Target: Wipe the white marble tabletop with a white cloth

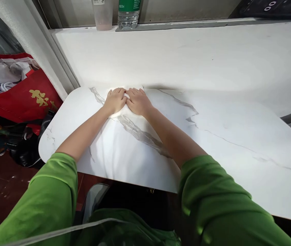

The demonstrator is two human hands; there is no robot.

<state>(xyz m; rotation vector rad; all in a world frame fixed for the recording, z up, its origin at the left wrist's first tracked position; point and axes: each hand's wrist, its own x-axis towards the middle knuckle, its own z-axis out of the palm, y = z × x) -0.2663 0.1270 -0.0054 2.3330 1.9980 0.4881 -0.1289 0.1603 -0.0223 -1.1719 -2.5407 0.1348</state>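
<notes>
Both hands rest side by side near the back edge of a white marble-patterned table (219,143). My left hand (115,100) has its fingers together and bent over a bright white thing (127,112), which looks like soft cloth. Right beside it, my right hand (138,101) presses on the same white thing, its fingers also together. The thumbs nearly meet. Most of the white thing is hidden under the palms, and its edges blend into the tabletop.
Behind the table, a clear bottle with a green label (128,17) and a translucent cup (102,15) stand on a ledge. A red bag (22,97) holding white items is at the left, above a black bag (27,147). A dark object (276,8) lies at the back right.
</notes>
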